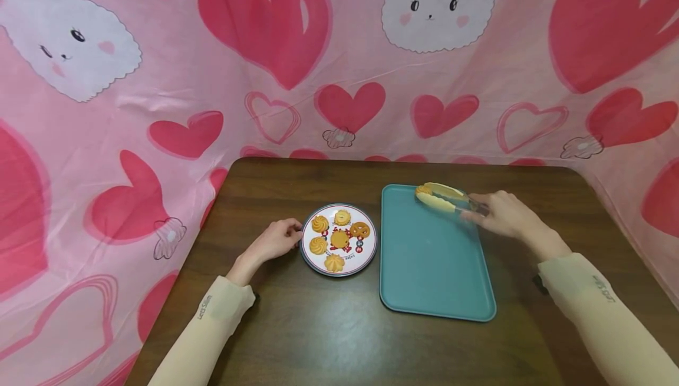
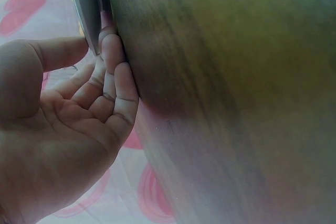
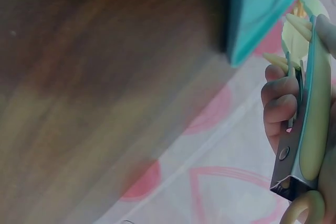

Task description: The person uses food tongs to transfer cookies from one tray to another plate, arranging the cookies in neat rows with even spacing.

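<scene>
My left hand [image 1: 276, 238] pinches the left rim of a round white plate [image 1: 354, 260], thumb on one side and fingers at the other in the left wrist view. Several cookies lie on this plate, among them a swirled cookie [image 1: 320, 223], a pretzel-shaped cookie [image 1: 360, 230] and a flower-shaped cookie [image 1: 334, 263]. With my right hand [image 1: 506, 215] I grip metal tongs [image 3: 315, 124] with cream-coloured tips and handle covers. A golden cookie [image 1: 422, 190] is between the tong tips, over the far left corner of a teal tray [image 1: 435, 268].
Plate and tray stand side by side on a dark brown wooden table [image 1: 318, 333], a narrow gap between them. Behind the table and on its sides hangs a pink cloth [image 1: 361, 68] printed with hearts and rabbit faces.
</scene>
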Demonstrator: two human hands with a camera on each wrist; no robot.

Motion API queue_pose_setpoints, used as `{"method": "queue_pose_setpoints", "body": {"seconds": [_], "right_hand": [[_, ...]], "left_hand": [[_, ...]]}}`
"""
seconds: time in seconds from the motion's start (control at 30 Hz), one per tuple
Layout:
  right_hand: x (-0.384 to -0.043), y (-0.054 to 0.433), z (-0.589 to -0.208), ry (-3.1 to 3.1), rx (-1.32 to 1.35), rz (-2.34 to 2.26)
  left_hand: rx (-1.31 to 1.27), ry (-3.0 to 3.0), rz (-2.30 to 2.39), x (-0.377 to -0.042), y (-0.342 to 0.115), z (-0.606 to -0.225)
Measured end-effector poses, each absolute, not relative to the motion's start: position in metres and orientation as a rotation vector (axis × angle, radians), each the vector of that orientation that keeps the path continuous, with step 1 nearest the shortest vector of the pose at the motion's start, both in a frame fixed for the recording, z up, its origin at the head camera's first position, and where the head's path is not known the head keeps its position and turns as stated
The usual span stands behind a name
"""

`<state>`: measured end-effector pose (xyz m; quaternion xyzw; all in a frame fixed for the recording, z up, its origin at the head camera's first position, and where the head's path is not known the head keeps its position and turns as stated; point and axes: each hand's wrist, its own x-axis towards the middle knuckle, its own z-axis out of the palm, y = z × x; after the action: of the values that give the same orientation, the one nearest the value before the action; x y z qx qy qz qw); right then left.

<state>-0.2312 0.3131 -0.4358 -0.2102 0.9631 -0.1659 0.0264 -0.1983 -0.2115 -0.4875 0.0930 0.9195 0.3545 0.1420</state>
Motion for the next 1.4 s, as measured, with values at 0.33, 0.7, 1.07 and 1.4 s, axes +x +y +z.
{"method": "queue_pose_setpoints", "body": {"seconds": [0.33,0.7,1.07,1.4], "right_hand": [[-0.221,0.289,-0.413,3.015,-0.801,-0.506],[-0.208,0.253,-0.405,2.969,-1.003,-0.49],[-0.197,0.225,-0.41,2.871,-1.167,-0.481],[-0.192,0.21,-0.423,2.785,-1.249,-0.452]], "left_hand": [[0.279,2.662,1.028,-0.197,-0.212,-0.487],[0.27,2.659,1.02,-0.197,-0.211,-0.487],[0.268,2.646,1.022,-0.197,-0.212,-0.486],[0.272,2.646,1.026,-0.198,-0.213,-0.486]]}}
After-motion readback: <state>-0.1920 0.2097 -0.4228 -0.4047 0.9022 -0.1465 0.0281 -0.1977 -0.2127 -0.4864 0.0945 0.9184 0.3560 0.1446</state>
